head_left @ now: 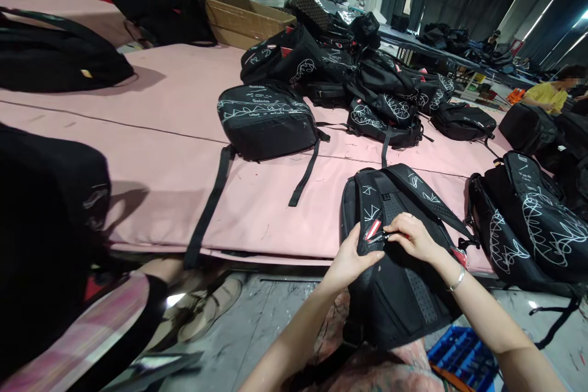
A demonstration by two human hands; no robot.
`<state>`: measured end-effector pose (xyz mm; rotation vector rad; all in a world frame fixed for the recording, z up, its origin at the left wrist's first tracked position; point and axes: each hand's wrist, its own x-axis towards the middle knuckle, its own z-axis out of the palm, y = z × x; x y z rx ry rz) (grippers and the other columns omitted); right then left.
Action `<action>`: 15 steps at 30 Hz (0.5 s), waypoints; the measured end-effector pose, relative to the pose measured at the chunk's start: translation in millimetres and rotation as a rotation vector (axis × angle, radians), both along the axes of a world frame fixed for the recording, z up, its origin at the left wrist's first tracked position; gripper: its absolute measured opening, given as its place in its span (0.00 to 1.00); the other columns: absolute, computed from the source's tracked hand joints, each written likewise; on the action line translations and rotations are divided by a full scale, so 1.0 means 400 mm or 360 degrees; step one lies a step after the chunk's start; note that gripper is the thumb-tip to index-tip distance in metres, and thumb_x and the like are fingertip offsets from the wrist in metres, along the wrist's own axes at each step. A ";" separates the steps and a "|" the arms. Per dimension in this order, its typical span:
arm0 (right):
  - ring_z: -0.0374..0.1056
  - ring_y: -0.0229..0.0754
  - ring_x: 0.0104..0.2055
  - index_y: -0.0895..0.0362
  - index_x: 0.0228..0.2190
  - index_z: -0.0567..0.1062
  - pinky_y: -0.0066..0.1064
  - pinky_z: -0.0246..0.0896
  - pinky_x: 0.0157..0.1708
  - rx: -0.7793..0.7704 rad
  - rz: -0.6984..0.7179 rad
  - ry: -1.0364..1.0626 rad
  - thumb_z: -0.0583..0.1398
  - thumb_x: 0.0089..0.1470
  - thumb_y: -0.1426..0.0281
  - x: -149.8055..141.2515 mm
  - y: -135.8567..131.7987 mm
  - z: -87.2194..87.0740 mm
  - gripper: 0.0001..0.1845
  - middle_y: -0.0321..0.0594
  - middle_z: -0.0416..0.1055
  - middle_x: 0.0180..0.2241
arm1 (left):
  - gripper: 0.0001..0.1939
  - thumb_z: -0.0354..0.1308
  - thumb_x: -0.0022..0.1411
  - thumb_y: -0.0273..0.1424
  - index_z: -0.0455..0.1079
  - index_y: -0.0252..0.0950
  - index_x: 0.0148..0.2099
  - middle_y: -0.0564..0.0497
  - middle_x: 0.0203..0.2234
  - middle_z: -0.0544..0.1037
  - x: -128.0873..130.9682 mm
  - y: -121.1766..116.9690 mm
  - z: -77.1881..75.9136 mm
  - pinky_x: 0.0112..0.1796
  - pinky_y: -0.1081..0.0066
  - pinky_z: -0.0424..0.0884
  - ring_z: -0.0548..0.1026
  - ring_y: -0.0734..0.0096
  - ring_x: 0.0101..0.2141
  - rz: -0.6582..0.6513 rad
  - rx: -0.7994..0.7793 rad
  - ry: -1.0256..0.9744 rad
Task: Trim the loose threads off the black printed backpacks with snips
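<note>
Backpack [399, 312] in hand is tipped against the front edge of the pink table [174, 196], straps up. Left hand [351, 263] first: it's partly closed, thumb on top and fingers wrapped round the shoulder strap [371, 199]. I'd keep that strap flat and supported from below so it doesn't twist. Right hand [411, 236] has thumb and index nearly together on a small dark piece [386, 234] next to the red-and-white tag [373, 230], other fingers loosely curled; can't tell what the piece is. Small, straight pulls seem safest, no yanking on the tag. Count, left to right: one big black bag [50, 190] at the table's near left, one flat bag [59, 55] at its far left, at least one upright bag [160, 3] and one cardboard box [248, 21] along its back, one scribbled pack [266, 125] mid-table, then a pile [381, 82] too jumbled to count. After that, one blue crate [463, 358] below the table's front edge, one small pack [463, 122] near its far right, and one or two overlapping packs [542, 220] at its near right. One person in yellow [546, 97] beyond the table's far right.
</note>
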<state>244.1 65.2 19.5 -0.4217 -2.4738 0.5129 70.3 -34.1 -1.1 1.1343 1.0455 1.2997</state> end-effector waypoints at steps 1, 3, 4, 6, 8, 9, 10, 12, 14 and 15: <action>0.64 0.40 0.33 0.58 0.35 0.71 0.34 0.59 0.35 0.0003 -0.0022 0.0022 0.56 0.56 0.68 0.003 -0.004 -0.003 0.07 0.41 0.70 0.30 | 0.31 0.61 0.50 0.29 0.56 0.33 0.55 0.44 0.51 0.65 0.003 0.001 0.001 0.53 0.61 0.57 0.63 0.60 0.52 0.0005 0.0004 0.0003; 0.64 0.39 0.33 0.58 0.35 0.71 0.34 0.59 0.35 0.0028 -0.0082 0.0060 0.55 0.56 0.69 0.009 -0.015 -0.010 0.07 0.41 0.70 0.29 | 0.31 0.61 0.50 0.28 0.56 0.33 0.55 0.44 0.50 0.66 0.011 0.003 0.004 0.53 0.62 0.57 0.64 0.61 0.51 0.0029 0.0015 0.0015; 0.64 0.40 0.33 0.58 0.35 0.71 0.34 0.58 0.35 0.0050 -0.0120 0.0069 0.55 0.56 0.69 0.011 -0.020 -0.014 0.07 0.41 0.69 0.29 | 0.31 0.61 0.49 0.28 0.56 0.33 0.55 0.44 0.50 0.66 0.015 0.004 0.004 0.53 0.62 0.57 0.64 0.61 0.51 0.0049 0.0018 0.0024; 0.63 0.40 0.32 0.58 0.35 0.71 0.34 0.58 0.34 0.0090 -0.0210 0.0076 0.55 0.57 0.68 0.012 -0.033 -0.022 0.07 0.41 0.69 0.29 | 0.31 0.61 0.49 0.28 0.57 0.33 0.55 0.44 0.50 0.67 0.022 0.008 0.003 0.54 0.62 0.56 0.63 0.62 0.52 0.0098 0.0020 0.0053; 0.63 0.40 0.31 0.58 0.33 0.71 0.35 0.58 0.34 0.0102 -0.0302 0.0083 0.54 0.57 0.68 0.011 -0.049 -0.029 0.08 0.41 0.68 0.28 | 0.32 0.62 0.48 0.28 0.57 0.32 0.55 0.43 0.51 0.66 0.030 0.011 -0.003 0.54 0.61 0.55 0.63 0.61 0.52 0.0136 0.0015 0.0082; 0.63 0.40 0.31 0.58 0.33 0.71 0.35 0.58 0.34 0.0092 -0.0341 0.0096 0.54 0.57 0.68 0.010 -0.058 -0.032 0.08 0.41 0.68 0.27 | 0.32 0.62 0.48 0.28 0.56 0.32 0.55 0.43 0.52 0.65 0.034 0.012 -0.007 0.55 0.61 0.55 0.63 0.61 0.52 0.0153 0.0014 0.0091; 0.63 0.40 0.31 0.58 0.32 0.71 0.35 0.58 0.35 0.0067 -0.0376 0.0117 0.54 0.57 0.69 0.009 -0.067 -0.035 0.07 0.41 0.68 0.27 | 0.33 0.62 0.48 0.29 0.56 0.32 0.56 0.43 0.52 0.65 0.038 0.013 -0.011 0.55 0.61 0.55 0.62 0.61 0.53 0.0170 0.0016 0.0094; 0.64 0.40 0.31 0.57 0.32 0.71 0.35 0.58 0.35 -0.0022 -0.0457 0.0179 0.54 0.56 0.70 0.011 -0.082 -0.040 0.06 0.40 0.69 0.27 | 0.34 0.62 0.48 0.29 0.54 0.32 0.57 0.43 0.52 0.65 0.044 0.010 -0.020 0.54 0.61 0.57 0.63 0.60 0.52 0.0205 0.0001 0.0050; 0.65 0.41 0.34 0.57 0.32 0.71 0.34 0.59 0.36 -0.0157 -0.0554 0.0220 0.55 0.56 0.69 0.018 -0.089 -0.043 0.06 0.41 0.70 0.29 | 0.37 0.62 0.48 0.31 0.51 0.33 0.59 0.41 0.53 0.64 0.046 0.004 -0.027 0.50 0.60 0.63 0.68 0.61 0.47 0.0204 -0.0081 -0.0076; 0.65 0.41 0.35 0.57 0.33 0.71 0.33 0.59 0.36 -0.0248 -0.0599 0.0218 0.55 0.55 0.69 0.022 -0.087 -0.045 0.06 0.41 0.70 0.31 | 0.39 0.62 0.49 0.31 0.48 0.34 0.60 0.41 0.53 0.63 0.045 -0.001 -0.031 0.46 0.60 0.66 0.71 0.62 0.43 0.0190 -0.0138 -0.0155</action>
